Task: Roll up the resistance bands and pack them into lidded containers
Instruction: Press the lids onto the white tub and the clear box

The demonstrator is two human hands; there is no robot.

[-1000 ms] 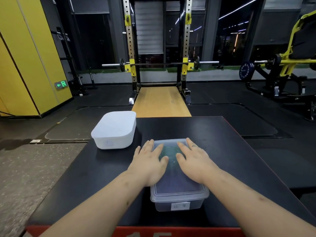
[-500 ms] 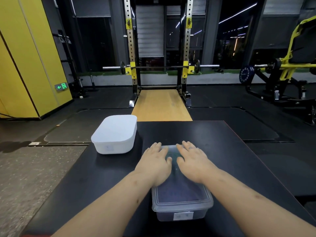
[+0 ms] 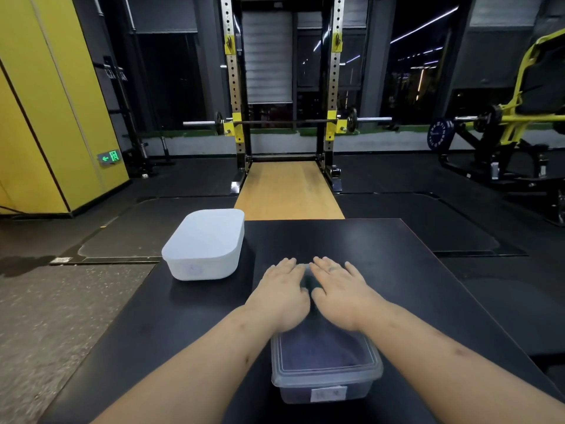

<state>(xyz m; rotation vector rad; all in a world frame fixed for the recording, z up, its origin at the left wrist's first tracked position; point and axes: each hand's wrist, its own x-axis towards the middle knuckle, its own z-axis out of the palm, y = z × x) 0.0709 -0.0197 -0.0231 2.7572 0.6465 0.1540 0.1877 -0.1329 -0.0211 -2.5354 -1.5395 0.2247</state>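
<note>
On my feed both hands lie palm down on the clear container (image 3: pixel 293 393), which stands on the black table (image 3: pixel 412 286) close to its near edge. The left hand (image 3: pixel 281 296) and the right hand (image 3: pixel 339 293) sit side by side on the far half of the container's lid (image 3: pixel 324 353). The fingers are straight and held close together, pointing away from me, and the thumbs nearly meet. Neither hand curls round anything; they press flat on the lid. The fingertips reach about to the container's far edge, though I cannot tell whether they pass it.

The near half of the lid is uncovered and sits level on the rim. Through it I make out something dark blue-purple filling the container, but its shape is too dim to read. A small white label (image 3: pixel 328 394) is stuck on the container's near wall; its print is illegible to me.

A white container (image 3: pixel 204 244) with its lid on stands beyond the clear container and to its left, well apart from it, at the table's far left corner. Farther beyond the clear container a wooden platform (image 3: pixel 289 191) runs to a squat rack (image 3: pixel 282 87) holding a barbell (image 3: pixel 287 121). Far to the left of the clear container is a yellow wall (image 3: pixel 46 102) with a green exit sign (image 3: pixel 109 156).
</note>
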